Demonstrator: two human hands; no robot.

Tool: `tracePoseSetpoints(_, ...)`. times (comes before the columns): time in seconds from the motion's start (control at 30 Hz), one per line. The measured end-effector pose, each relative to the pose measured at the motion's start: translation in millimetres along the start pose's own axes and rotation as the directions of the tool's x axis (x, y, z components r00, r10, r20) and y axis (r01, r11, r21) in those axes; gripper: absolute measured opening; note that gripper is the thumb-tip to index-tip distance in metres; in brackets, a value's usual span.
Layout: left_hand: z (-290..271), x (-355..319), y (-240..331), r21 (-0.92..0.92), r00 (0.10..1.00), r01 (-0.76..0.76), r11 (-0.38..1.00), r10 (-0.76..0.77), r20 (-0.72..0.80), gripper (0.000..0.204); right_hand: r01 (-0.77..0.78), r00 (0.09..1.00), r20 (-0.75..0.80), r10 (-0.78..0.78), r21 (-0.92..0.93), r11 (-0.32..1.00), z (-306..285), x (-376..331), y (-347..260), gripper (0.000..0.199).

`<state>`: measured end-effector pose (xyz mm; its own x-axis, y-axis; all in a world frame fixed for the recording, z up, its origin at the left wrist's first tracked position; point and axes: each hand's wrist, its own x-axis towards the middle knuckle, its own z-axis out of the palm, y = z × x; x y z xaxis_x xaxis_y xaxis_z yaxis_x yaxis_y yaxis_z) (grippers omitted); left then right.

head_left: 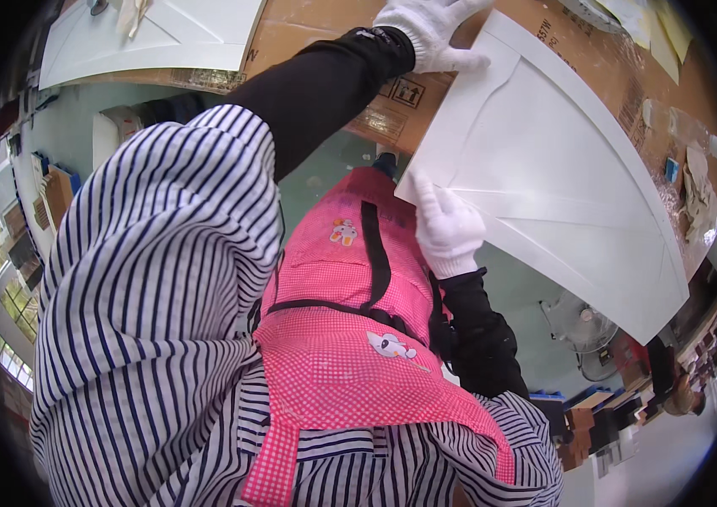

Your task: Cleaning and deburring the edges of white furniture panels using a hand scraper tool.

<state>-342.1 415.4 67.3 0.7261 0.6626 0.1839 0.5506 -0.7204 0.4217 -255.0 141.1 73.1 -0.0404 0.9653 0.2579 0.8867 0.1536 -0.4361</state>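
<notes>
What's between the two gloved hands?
Head view: an edge of the white panel runs from the left hand to the right hand, with brown cardboard alongside it.

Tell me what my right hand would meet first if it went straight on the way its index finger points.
Just past the edge of the white panel, your right hand would likely meet the brown cardboard first, though it might pass above it; the depth is unclear.
</notes>
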Motion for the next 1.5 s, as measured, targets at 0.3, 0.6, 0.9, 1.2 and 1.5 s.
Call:
tracePoseSetpoints(0.3, -7, -15, 2, 0.08, 0.99, -0.081, 0.993, 0.071, 0.122, 0.086, -0.221, 0.967, 0.124, 0.223, -0.026, 0.975, 1, -16, -17, 0.052)
tracePoseSetpoints(0.6, 2, -9, 2, 0.083, 0.991, -0.125, 0.989, 0.12, 0.064, 0.079, -0.418, 0.904, 0.064, 0.423, -0.069, 0.906, 3, -26, -35, 0.061)
tracePoseSetpoints(0.9, 5, -10, -1, 0.098, 0.989, -0.148, 0.984, 0.147, 0.022, 0.078, -0.582, 0.813, -0.111, 0.572, -0.163, 0.796, 15, -27, -64, 0.057)
tracePoseSetpoints(1.2, 7, -12, -7, 0.03, 0.99, -0.139, 0.99, 0.14, -0.019, 0.077, -0.712, 0.702, -0.227, 0.675, -0.219, 0.667, 34, -12, -91, 0.046)
tracePoseSetpoints(1.5, 10, -11, -7, 0.015, 0.988, -0.152, 0.988, 0.152, -0.014, 0.076, -0.692, 0.714, -0.183, 0.676, -0.328, 0.643, 38, 1, -109, 0.037)
